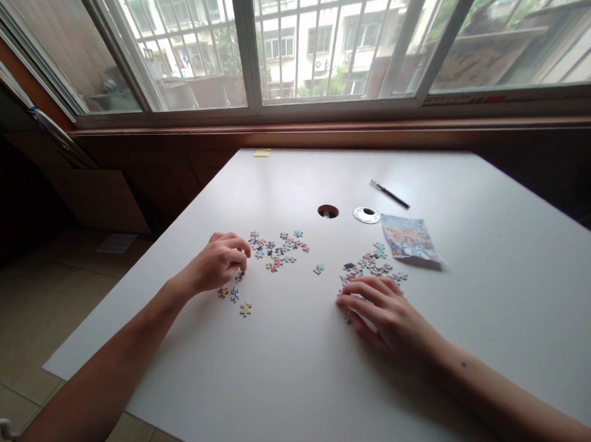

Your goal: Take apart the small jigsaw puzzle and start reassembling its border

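My left hand (221,262) is curled at the left edge of a loose cluster of jigsaw pieces (276,250). Its fingertips are bent together, and whatever they hold is hidden. Just below it lie a few separate pieces, among them a yellow jigsaw piece (245,308). On the right, my right hand (377,309) rests palm down with fingers stretched over the near side of a second pile of jigsaw pieces (373,264), covering part of it. A single bluish jigsaw piece (318,269) lies between the two groups.
Behind the right pile lies a creased printed picture sheet (410,239). Farther back are a black pen (390,193), a round silver cover (366,215) and a cable hole (328,212) in the white table (276,373). A yellow slip (262,153) sits at the far edge, below the window.
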Action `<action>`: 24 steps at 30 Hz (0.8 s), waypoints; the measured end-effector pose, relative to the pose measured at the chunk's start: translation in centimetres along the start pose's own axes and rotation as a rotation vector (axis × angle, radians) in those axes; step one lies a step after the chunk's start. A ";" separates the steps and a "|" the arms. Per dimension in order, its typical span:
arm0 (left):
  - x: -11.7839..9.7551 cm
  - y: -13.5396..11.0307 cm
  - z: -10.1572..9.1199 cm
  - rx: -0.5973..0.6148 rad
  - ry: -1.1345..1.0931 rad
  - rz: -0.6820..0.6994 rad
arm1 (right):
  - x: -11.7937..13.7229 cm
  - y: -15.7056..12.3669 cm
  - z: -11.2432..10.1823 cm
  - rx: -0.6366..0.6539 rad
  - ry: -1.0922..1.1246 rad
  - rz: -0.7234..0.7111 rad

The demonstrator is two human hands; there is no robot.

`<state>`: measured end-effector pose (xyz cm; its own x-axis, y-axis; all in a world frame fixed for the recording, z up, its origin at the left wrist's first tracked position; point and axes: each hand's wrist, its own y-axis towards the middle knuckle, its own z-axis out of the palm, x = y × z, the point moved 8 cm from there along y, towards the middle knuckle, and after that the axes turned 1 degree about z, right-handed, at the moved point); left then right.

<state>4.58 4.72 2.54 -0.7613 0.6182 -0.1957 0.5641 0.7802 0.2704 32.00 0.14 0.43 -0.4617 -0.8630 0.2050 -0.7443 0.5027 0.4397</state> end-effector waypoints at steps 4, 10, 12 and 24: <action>-0.4 0.0 0.2 0.042 -0.060 0.013 | 0.1 0.0 -0.1 -0.010 0.002 -0.003; -0.1 0.1 -0.4 -0.016 -0.039 -0.044 | 0.1 0.1 -0.2 -0.017 0.000 -0.004; 0.2 0.1 -0.3 -0.015 -0.035 -0.085 | 0.1 0.1 -0.2 -0.012 -0.001 -0.001; 1.7 -0.2 0.6 -0.003 -0.008 -0.213 | 0.1 0.1 -0.2 -0.015 0.005 -0.003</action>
<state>3.34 5.70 1.59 -0.8607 0.4397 -0.2565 0.3895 0.8933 0.2244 32.01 0.07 0.69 -0.4571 -0.8647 0.2084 -0.7384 0.4995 0.4531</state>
